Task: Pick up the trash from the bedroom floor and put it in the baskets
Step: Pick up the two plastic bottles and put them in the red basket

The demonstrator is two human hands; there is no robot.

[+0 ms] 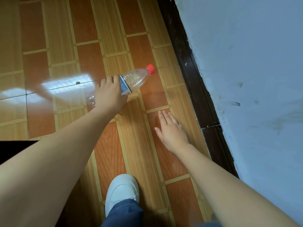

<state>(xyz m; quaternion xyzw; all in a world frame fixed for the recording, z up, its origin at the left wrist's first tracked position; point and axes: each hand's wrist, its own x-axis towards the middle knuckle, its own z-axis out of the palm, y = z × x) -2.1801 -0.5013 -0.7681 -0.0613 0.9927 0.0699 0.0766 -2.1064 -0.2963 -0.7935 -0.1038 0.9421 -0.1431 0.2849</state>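
The left hand [109,94] wrapped its grip around the plastic bottle [136,79]; nearer than the bottle, the right hand [171,130] was spread wide, empty.

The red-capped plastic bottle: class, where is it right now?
In the head view, centre frame, the bottle is gripped by the left hand, cap towards the dark skirting board.

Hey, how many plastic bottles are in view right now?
1. The plastic bottle is in the left hand, its red cap pointing toward the wall. Others may lie outside the view.
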